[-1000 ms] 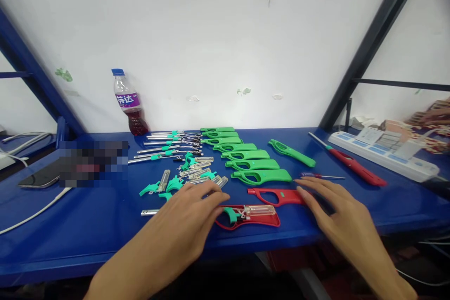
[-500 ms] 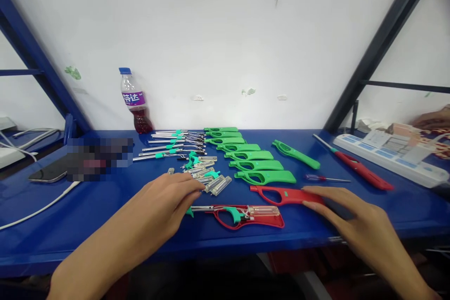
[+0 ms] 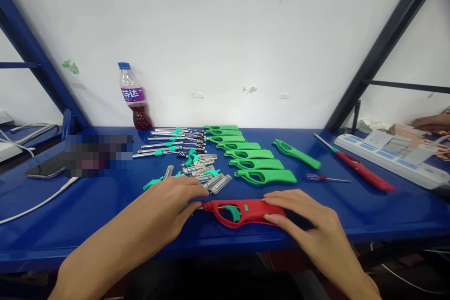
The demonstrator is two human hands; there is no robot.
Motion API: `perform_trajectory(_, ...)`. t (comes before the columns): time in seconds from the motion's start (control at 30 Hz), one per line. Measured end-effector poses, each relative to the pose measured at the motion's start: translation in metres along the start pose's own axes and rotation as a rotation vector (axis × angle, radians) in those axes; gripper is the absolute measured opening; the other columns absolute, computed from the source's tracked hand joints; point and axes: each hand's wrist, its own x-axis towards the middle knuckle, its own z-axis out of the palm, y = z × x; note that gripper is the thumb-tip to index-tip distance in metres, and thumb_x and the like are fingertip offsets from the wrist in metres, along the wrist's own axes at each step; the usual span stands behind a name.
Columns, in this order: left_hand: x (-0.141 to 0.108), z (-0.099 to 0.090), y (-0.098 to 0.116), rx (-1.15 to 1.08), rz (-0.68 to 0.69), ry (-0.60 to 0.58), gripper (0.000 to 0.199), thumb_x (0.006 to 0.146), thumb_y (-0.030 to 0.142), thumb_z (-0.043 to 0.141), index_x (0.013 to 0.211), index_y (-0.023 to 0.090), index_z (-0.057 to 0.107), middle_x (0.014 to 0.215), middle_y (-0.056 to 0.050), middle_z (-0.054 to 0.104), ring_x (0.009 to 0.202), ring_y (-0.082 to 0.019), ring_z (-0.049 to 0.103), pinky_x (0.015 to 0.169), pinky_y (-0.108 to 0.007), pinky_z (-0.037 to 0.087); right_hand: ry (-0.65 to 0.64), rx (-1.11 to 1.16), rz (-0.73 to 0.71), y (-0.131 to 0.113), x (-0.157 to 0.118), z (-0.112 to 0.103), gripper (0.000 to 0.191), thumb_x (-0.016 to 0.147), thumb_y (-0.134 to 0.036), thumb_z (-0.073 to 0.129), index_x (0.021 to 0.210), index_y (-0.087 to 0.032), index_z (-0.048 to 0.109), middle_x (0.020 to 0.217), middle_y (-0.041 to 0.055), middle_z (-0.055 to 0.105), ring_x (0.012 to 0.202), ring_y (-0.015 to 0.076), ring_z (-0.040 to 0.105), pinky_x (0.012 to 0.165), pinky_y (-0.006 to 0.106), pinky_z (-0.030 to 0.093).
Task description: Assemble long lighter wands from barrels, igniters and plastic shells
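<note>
A red stick lighter (image 3: 255,208) lies flat near the table's front edge, its upper casing half over the lower one. The turquoise trigger (image 3: 234,213) shows in the finger loop. My right hand (image 3: 312,218) has thumb and fingers closed on the casing's wide right end. At the other end, my left hand (image 3: 168,201) pinches the metal tube by the nozzle; most of the tube is hidden behind the fingers. Just beyond lie clear fuel tanks (image 3: 221,183) with loose turquoise triggers, and a row of green casing halves (image 3: 272,176).
Metal lighter tubes with wires (image 3: 158,146) lie behind the tanks. A screwdriver (image 3: 326,178), a separate green casing half (image 3: 300,155), another red lighter (image 3: 362,168) and a power strip (image 3: 393,157) are to the right. At left are a drink bottle (image 3: 133,95) and a phone (image 3: 47,167).
My right hand has moved left with the red casing half and laid it over the lower half, covering the tank and wires. My left hand has stayed at the tube end.
</note>
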Motion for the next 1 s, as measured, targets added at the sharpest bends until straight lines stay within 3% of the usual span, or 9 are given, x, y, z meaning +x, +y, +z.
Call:
perform_trajectory(0.17, 0.0, -0.001, 0.011, -0.014, -0.029, -0.069, 0.041, 0.104, 0.017, 0.042, 0.121, 0.033, 0.075, 0.126, 0.0, 0.076, 0.119, -0.024, 0.071, 0.101, -0.041, 0.055, -0.024, -0.036, -0.003, 0.006, -0.003, -0.001, 0.017, 0.099, -0.045, 0.074, 0.113, -0.039, 0.081, 0.111, -0.0058, 0.083, 0.104, 0.0203, 0.077, 0.092, 0.033, 0.064)
perform_trajectory(0.3, 0.003, -0.001, 0.019, -0.053, -0.04, -0.114, 0.033, 0.106, 0.025, 0.046, 0.122, 0.032, 0.074, 0.124, -0.002, 0.075, 0.117, -0.026, 0.069, 0.102, -0.045, 0.052, -0.033, -0.042, 0.002, 0.006, -0.003, -0.001, 0.016, 0.099, -0.045, 0.075, 0.113, -0.04, 0.08, 0.111, -0.0072, 0.082, 0.102, 0.019, 0.077, 0.09, 0.031, 0.064)
perform_trajectory(0.47, 0.01, 0.006, 0.013, -0.079, -0.008, -0.148, 0.028, 0.107, 0.024, 0.05, 0.117, 0.031, 0.075, 0.117, -0.002, 0.074, 0.109, -0.023, 0.069, 0.096, -0.042, 0.05, -0.056, -0.022, 0.012, 0.004, -0.004, -0.001, 0.015, 0.098, -0.043, 0.076, 0.112, -0.039, 0.08, 0.109, -0.0053, 0.082, 0.102, 0.0201, 0.076, 0.09, 0.033, 0.064)
perform_trajectory(1.0, 0.014, 0.007, 0.022, -0.068, -0.015, -0.127, 0.033, 0.106, 0.018, 0.047, 0.107, 0.026, 0.079, 0.107, -0.006, 0.073, 0.098, -0.022, 0.069, 0.087, -0.036, 0.052, -0.152, -0.021, 0.027, 0.004, -0.005, -0.002, 0.014, 0.102, -0.041, 0.071, 0.103, -0.031, 0.08, 0.11, 0.0028, 0.078, 0.101, 0.0228, 0.075, 0.089, 0.035, 0.061)
